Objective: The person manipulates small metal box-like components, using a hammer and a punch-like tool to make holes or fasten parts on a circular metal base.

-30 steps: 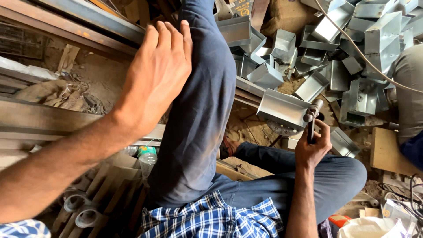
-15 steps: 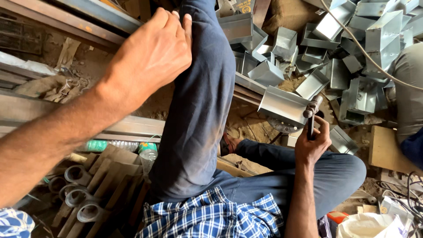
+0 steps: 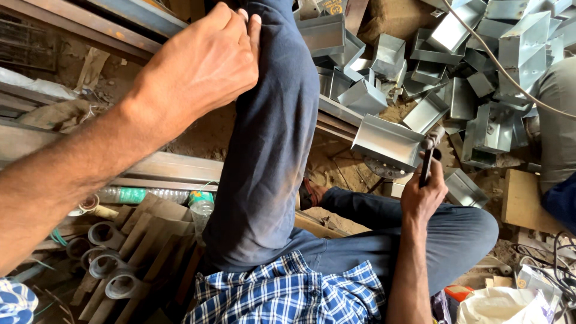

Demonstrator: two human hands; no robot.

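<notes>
My left hand point(image 3: 201, 69) rests against my raised knee in dark blue trousers point(image 3: 273, 120), its fingers curled into a loose fist. My right hand point(image 3: 423, 195) is lower right, closed around the black handle of a small hammer point(image 3: 427, 157). The hammer's metal head sits beside a grey folded sheet-metal channel point(image 3: 387, 143) that lies on the dirt floor in front of my crossed leg. My checked blue shirt point(image 3: 288, 291) fills the bottom centre.
A heap of similar metal channel pieces point(image 3: 480, 60) lies at the top right, with a cable point(image 3: 510, 75) across it. Another person's leg point(image 3: 558, 126) is at the right edge. Plastic bottles point(image 3: 150, 195), pipe ends point(image 3: 114, 264), a wooden board point(image 3: 525, 201) and a white bag point(image 3: 510, 306) surround me.
My left hand's fingers have curled from flat on the knee into a loose fist. The right hand has kept the hammer beside the channel.
</notes>
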